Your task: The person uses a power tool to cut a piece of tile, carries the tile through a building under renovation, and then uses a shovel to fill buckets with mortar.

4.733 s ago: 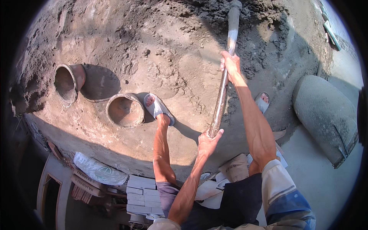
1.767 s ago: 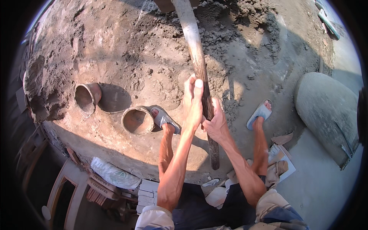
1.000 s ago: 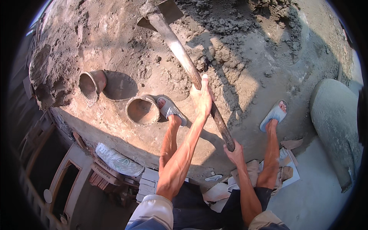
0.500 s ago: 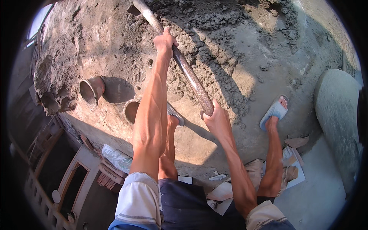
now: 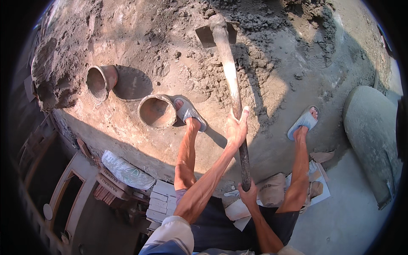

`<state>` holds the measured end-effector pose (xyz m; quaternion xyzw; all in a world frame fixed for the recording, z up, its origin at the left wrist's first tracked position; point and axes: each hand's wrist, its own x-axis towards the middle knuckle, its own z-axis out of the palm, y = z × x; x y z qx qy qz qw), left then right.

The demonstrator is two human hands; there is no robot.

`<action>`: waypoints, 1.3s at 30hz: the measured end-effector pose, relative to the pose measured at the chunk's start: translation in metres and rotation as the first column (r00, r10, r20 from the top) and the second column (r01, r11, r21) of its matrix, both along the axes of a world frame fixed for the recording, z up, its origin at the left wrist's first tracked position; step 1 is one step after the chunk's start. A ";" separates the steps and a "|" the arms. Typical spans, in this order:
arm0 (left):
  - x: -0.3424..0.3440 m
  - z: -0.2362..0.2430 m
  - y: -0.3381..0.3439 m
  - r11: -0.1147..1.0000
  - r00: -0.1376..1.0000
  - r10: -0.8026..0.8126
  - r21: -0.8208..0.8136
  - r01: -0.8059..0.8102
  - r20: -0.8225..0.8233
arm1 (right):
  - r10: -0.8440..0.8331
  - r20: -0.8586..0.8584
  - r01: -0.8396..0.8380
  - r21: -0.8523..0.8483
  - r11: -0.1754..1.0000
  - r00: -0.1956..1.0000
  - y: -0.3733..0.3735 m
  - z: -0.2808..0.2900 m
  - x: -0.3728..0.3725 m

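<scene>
A hoe (image 5: 230,72) with a long wooden handle stretches away from me, its metal blade (image 5: 205,37) at the far end above the grey mortar (image 5: 250,63). My left hand (image 5: 237,128) is closed around the middle of the handle, thumb pointing along it. Lower down, near my lap, my right hand (image 5: 249,194) grips the handle's near end. The blade's lower edge is partly hidden, so whether it touches the mortar I cannot tell.
Two round buckets (image 5: 157,112) lie tilted on the left by my left sandal (image 5: 189,114). My right sandal (image 5: 307,123) is planted at the right. A large grey curved container (image 5: 369,127) stands far right. Paper sacks (image 5: 272,190), a white sack (image 5: 127,171) and stacked blocks (image 5: 158,202) are behind me.
The hoe has swung from upper left toward the centre, and its head has come into view. My left hand has slid down the handle; my right hand has drawn back toward my body.
</scene>
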<state>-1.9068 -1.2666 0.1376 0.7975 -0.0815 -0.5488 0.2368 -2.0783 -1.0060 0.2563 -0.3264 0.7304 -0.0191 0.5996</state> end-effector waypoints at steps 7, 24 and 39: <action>0.209 -0.047 -0.222 0.918 0.878 -0.347 -0.073 0.390 0.330 | -0.171 0.159 0.187 -0.096 0.978 0.972 -0.191 -0.070 0.280; 0.303 -0.136 -0.090 0.862 0.721 -0.491 0.151 0.485 0.489 | -0.181 0.213 0.132 0.226 0.965 0.960 -0.139 -0.037 0.306; 0.073 -0.059 -0.010 0.835 0.833 0.546 -0.016 -0.549 -0.083 | 0.478 -0.104 -0.488 -0.115 0.865 0.872 -0.113 -0.181 -0.067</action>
